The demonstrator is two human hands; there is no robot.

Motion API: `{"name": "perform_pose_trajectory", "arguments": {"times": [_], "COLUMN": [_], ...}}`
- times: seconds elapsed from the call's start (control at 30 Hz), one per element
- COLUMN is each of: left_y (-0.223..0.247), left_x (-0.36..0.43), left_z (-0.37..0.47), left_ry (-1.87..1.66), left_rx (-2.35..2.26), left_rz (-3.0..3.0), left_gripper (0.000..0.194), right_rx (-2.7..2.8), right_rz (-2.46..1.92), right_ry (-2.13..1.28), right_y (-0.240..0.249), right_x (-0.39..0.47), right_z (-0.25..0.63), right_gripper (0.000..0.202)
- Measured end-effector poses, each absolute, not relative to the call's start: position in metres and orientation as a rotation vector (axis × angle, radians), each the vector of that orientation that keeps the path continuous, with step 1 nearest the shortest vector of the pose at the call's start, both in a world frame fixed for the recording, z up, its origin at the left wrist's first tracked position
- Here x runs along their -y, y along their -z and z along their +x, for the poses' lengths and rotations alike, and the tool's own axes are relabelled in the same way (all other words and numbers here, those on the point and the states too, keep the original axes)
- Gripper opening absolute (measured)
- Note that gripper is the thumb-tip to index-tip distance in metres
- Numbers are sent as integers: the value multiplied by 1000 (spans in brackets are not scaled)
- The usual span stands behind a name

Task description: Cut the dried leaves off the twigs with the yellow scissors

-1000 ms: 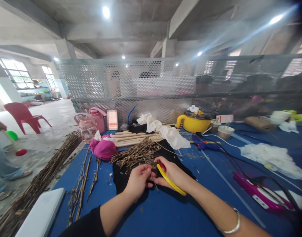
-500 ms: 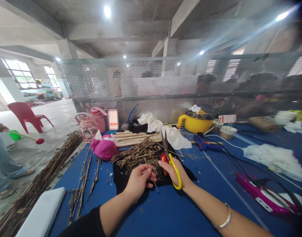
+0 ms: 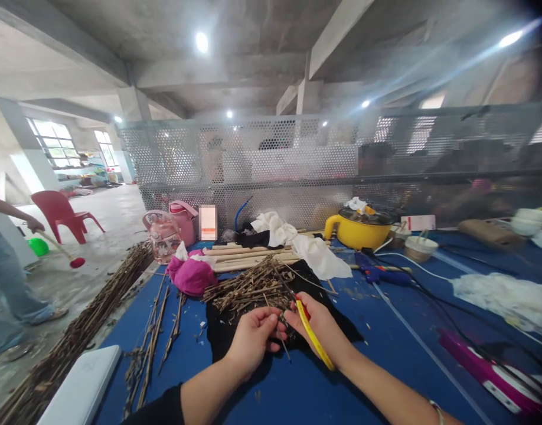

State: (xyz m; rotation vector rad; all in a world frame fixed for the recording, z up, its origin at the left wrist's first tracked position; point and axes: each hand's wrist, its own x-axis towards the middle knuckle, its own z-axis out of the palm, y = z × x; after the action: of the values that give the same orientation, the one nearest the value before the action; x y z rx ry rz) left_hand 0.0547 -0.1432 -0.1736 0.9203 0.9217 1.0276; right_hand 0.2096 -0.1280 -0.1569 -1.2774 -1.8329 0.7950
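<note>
My left hand [image 3: 255, 336] is closed on a thin dry twig [image 3: 285, 345] that slants down toward me. Beside it, my right hand [image 3: 317, 324] grips scissors with yellow and red handles [image 3: 314, 336]; their blades point away and are hard to make out against the twigs. The right fingertips are close to the left ones, and whether they touch the twig cannot be told. Just beyond both hands, a heap of dry twigs [image 3: 248, 286] lies on a black cloth [image 3: 333, 307] over the blue table [image 3: 363, 383].
Longer stems [image 3: 149, 348] and a white case [image 3: 80, 386] lie at left. A purple bundle [image 3: 191, 276], pale sticks [image 3: 235, 258] and a yellow pot [image 3: 362, 233] sit farther back. At right are a glue gun [image 3: 381, 274] and a magenta power strip [image 3: 487, 372]. A person stands far left.
The scissors have tipped forward and down, from blades upright to blades pointing away. My right hand has come nearer to my left. The whole view has shifted slightly.
</note>
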Motion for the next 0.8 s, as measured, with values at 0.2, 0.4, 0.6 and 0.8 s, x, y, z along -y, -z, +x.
{"name": "perform_pose_trajectory", "arguments": {"times": [0.2, 0.4, 0.6, 0.8], "left_y": [174, 170, 172, 175], "left_x": [144, 144, 143, 142], "left_z": [57, 57, 54, 57], "left_ry": [-1040, -1086, -1129, -1108], "left_rx": [-960, -980, -955, -937], "left_rz": [905, 876, 864, 951], "left_gripper": [45, 47, 48, 45], "right_rx": [1927, 1994, 2093, 2163], "right_rz": [-1211, -1347, -1505, -1494], "right_ry": [-772, -612, -476, -455], "right_y": [152, 155, 152, 150], "right_x": [135, 134, 137, 139], "right_z": [210, 209, 211, 208], "right_gripper": [27, 33, 43, 40]}}
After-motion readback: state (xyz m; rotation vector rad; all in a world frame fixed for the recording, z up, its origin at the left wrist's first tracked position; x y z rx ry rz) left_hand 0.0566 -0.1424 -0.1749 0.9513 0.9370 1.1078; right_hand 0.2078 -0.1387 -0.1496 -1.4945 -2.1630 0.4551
